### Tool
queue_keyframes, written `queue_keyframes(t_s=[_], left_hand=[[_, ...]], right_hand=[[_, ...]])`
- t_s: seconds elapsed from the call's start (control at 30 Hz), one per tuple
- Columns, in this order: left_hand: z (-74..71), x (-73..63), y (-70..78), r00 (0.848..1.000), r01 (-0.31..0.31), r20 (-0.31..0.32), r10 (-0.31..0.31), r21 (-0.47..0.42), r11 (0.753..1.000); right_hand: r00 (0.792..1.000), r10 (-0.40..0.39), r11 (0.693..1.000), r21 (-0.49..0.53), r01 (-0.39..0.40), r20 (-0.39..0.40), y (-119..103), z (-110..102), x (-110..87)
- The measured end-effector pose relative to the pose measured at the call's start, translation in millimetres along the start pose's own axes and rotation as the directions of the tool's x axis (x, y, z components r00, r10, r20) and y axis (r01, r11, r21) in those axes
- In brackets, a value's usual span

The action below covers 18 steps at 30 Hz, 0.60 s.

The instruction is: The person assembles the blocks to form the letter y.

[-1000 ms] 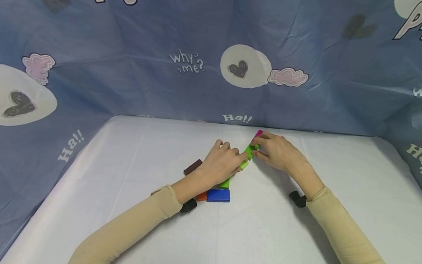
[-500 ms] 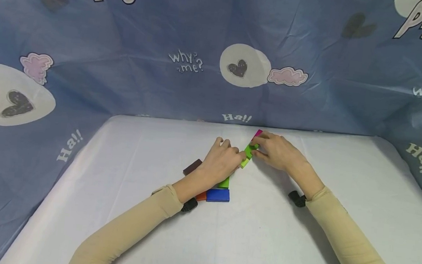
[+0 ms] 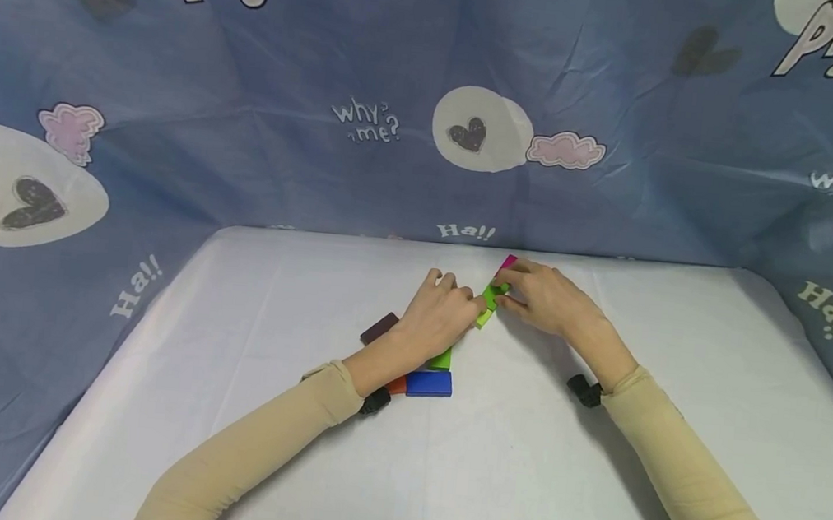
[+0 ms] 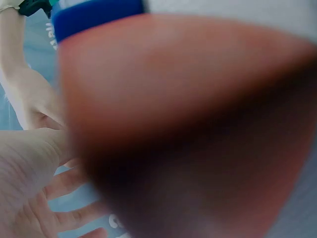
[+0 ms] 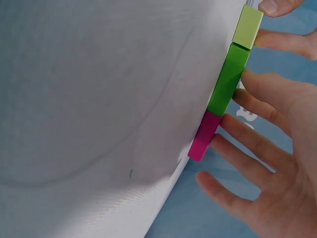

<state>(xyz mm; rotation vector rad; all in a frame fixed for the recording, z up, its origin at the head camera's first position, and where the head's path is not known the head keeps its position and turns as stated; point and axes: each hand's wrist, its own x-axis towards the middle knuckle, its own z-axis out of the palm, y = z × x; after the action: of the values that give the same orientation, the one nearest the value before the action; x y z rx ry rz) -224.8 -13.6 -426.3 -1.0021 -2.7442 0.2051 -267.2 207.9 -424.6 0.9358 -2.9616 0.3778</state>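
In the head view my left hand reaches over several coloured blocks. Its thumb and index fingertip pinch a light green block, as the right wrist view shows. This block meets a brighter green block, which meets a magenta block in one slanting row. My right hand has its fingers spread along the row, fingertips touching the green and magenta blocks. Partly under my left forearm lie a brown block, a green block, an orange block and a blue block.
A white-covered table carries everything. Behind it hangs a blue printed cloth. Black wrist devices, one on the right wrist, sit near the tabletop. A large blurred orange-brown surface fills much of the left wrist view.
The light green block has moved slightly up toward the green block with my left fingers, and the gap between them has narrowed. My right hand has stayed almost still.
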Motion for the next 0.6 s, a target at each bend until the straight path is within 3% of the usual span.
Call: queue_keyframes(t_s=[0.47,0.6], left_hand=[[3.7,1.6,-1.8,1.0,-0.002,-0.027,0.003,0.004,1.0],[2.5,1.8,-2.7,1.0,-0.003,-0.005,0.003,0.011,1.0]], right_hand=[[1.0,-0.003,1.0,-0.001,0.003,0.008,-0.9,-1.0,0.3],[1.0,-0.005,1.0,0.001,0.005,0.006,-0.9,-1.2,0.4]])
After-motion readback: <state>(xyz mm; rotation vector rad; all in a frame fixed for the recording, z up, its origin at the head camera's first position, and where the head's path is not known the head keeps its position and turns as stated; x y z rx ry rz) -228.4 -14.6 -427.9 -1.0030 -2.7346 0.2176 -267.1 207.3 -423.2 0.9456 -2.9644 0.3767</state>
